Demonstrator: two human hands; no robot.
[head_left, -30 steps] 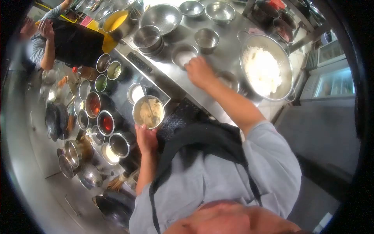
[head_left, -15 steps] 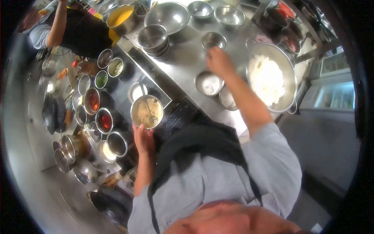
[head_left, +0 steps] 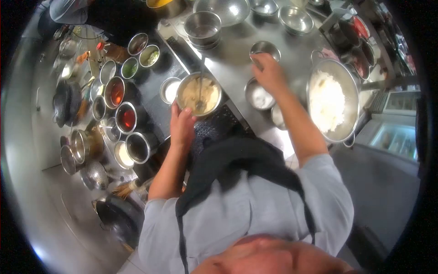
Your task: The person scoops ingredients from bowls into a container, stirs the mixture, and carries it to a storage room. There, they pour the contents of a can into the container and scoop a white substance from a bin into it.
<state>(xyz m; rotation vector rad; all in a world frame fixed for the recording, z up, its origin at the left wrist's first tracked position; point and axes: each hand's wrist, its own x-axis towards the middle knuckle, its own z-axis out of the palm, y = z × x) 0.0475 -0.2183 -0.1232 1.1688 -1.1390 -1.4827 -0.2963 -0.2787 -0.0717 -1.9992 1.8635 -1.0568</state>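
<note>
My left hand (head_left: 183,123) grips the near rim of a metal bowl (head_left: 215,106) of lumpy pale-yellow food. A long-handled spoon (head_left: 200,89) stands in the food, its handle pointing away from me. My right hand (head_left: 270,73) is over the steel counter, fingers drawn together at the near edge of a small metal bowl (head_left: 266,47). Whether anything is pinched in those fingers is hidden. Just below that hand sits a metal bowl of white powder (head_left: 261,97), and another small bowl (head_left: 278,117) is partly behind my forearm.
A large colander (head_left: 351,109) heaped with white food, perhaps rice, stands at right. Several metal pots hold red liquid (head_left: 127,118), green pieces (head_left: 130,68) and other contents at left. Stacked bowls (head_left: 203,28) stand at the back. A person in dark clothing (head_left: 107,20) is at far left.
My left hand has carried the bowl up and to the right, nearer the steel counter. My right hand stays by the small bowl. The whole view has shifted, and the other person's arm has left it.
</note>
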